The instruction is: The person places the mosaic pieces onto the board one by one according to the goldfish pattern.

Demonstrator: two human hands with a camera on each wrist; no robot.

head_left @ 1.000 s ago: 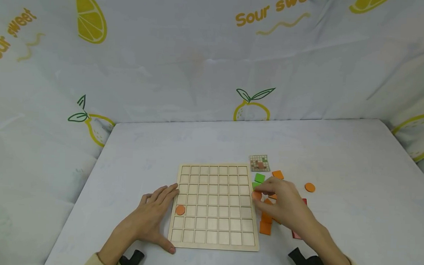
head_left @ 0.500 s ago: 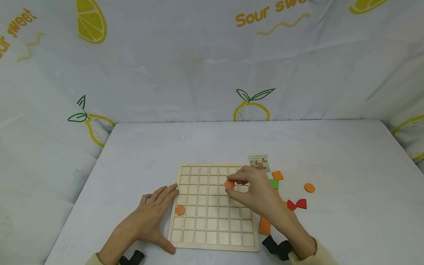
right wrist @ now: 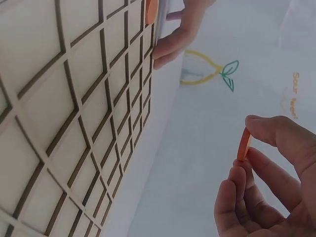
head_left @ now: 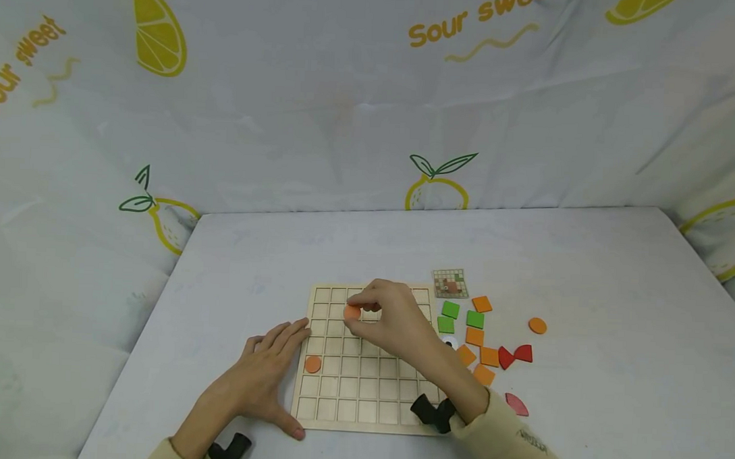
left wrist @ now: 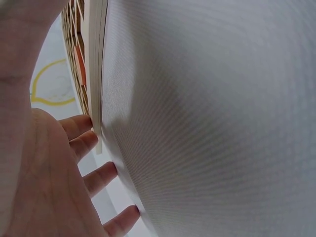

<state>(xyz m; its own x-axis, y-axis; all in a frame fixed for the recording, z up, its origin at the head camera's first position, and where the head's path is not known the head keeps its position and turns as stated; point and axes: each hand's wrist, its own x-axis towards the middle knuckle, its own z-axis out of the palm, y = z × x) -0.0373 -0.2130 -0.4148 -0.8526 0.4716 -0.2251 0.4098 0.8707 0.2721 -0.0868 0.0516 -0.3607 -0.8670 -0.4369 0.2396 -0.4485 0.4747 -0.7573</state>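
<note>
A wooden grid board (head_left: 368, 389) lies on the white table. My left hand (head_left: 264, 378) rests at its left side with straight, spread fingers, the fingertips touching the edge. In one of the left column's cells sits an orange disc (head_left: 313, 364). Above the upper part of the grid, my right hand (head_left: 394, 323) pinches a second orange disc (head_left: 352, 313) between thumb and fingertips. The right wrist view shows this disc (right wrist: 244, 144) held edge-on, apart from the board.
Right of the board lie orange squares (head_left: 489, 357), green squares (head_left: 475, 320), red quarter pieces (head_left: 524, 353), a pink quarter piece (head_left: 517, 404) and another orange disc (head_left: 537, 325). A small pattern card (head_left: 450, 284) lies by the top right corner. Behind hangs a lemon-print cloth (head_left: 298, 119).
My right hand has carried the pinched orange disc leftward from the loose pieces, over the right side of the board, to its upper middle-left. The left hand has stayed in place.
</note>
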